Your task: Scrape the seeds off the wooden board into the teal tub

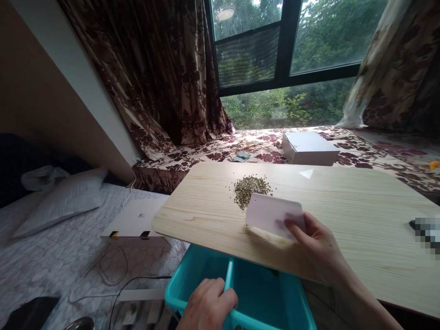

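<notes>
A small heap of green-brown seeds (250, 189) lies on a light wooden tabletop (343, 215). My right hand (318, 245) is closed on a white flat scraper card (273, 214), whose upper edge touches the near side of the heap. Below the table's front edge sits a teal plastic bin (261, 293) with a dividing wall. My left hand (209, 305) grips the bin's near rim at that divider, fingers curled over it.
A white box (309, 147) rests on the floral window seat beyond the table. A bed with a pillow (63, 199), a flat white box (135, 220) and cables lies to the left. Curtains flank the window. A blurred dark object (428, 231) sits at the table's right edge.
</notes>
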Demonstrator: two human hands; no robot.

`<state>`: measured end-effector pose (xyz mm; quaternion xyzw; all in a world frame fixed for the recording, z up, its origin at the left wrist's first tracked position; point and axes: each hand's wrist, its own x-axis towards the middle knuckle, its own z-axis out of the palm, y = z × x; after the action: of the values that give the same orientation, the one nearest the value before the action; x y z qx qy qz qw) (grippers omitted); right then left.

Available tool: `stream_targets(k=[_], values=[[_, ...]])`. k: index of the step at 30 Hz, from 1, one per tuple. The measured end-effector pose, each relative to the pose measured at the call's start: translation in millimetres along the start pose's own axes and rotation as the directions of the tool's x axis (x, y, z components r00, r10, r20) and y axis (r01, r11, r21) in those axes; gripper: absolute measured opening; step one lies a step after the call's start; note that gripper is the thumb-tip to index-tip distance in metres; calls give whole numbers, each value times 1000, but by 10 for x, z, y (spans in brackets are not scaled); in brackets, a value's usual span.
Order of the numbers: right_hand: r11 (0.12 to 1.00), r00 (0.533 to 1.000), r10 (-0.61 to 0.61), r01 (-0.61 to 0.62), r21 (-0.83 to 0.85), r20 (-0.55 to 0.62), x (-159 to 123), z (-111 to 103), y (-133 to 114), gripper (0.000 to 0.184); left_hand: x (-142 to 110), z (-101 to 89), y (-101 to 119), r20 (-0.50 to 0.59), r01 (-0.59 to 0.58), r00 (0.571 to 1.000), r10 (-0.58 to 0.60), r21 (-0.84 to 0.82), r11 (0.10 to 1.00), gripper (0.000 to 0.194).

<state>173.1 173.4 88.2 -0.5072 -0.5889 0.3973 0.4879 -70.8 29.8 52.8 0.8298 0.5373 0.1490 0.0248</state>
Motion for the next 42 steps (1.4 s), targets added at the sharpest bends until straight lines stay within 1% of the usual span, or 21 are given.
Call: stream_targets(k=[3, 6, 8, 11, 14, 16, 21, 27, 31, 38, 42], values=[[1000, 1000, 18, -18, 20, -4, -11, -20, -59, 22, -10, -22, -22, 82, 16, 997, -14, -25, 1000, 32], [1000, 998, 11, -12, -6, -64, 5, -53, -63, 22, -22, -29, -30, 142, 35, 990, -27, -56, 998, 34], [999, 997, 5, -9, -44, -79, 20, -67, -30, 22, -23, -24, -23, 131, 43, 991, -38, -37, 998, 33], [998, 999, -6, 3, -55, -48, 29, -62, 44, 21, -17, -15, -15, 109, 49, 993, -48, -9, 999, 31], [999, 1000, -28, 28, -22, -12, 14, -47, 82, 22, -19, -15, -31, 142, 30, 990, -25, -36, 999, 33], [999, 999, -34, 34, -5, -17, -1, -53, 62, 21, -27, -22, -41, 161, 39, 987, -30, -50, 998, 35], [1000, 999, -1, 1, 11, -40, -31, -136, -36, 18, -40, -58, -14, 161, 77, 985, -66, -67, 995, 36], [1000, 1000, 12, -12, -18, 20, -84, -232, 71, 21, -11, -81, 12, 180, 113, 979, -100, -65, 991, 35], [1000, 999, 18, -18, -10, 34, -114, -224, 74, 21, -3, -81, 7, 213, 130, 971, -110, -80, 988, 34], [1000, 999, 24, -24, 2, 47, -122, -163, -69, 22, 0, -121, 15, 219, 123, 970, -101, -89, 988, 32], [1000, 998, -4, 5, -11, 67, -126, -159, -29, 22, 8, -129, 14, 228, 128, 968, -106, -86, 988, 32]])
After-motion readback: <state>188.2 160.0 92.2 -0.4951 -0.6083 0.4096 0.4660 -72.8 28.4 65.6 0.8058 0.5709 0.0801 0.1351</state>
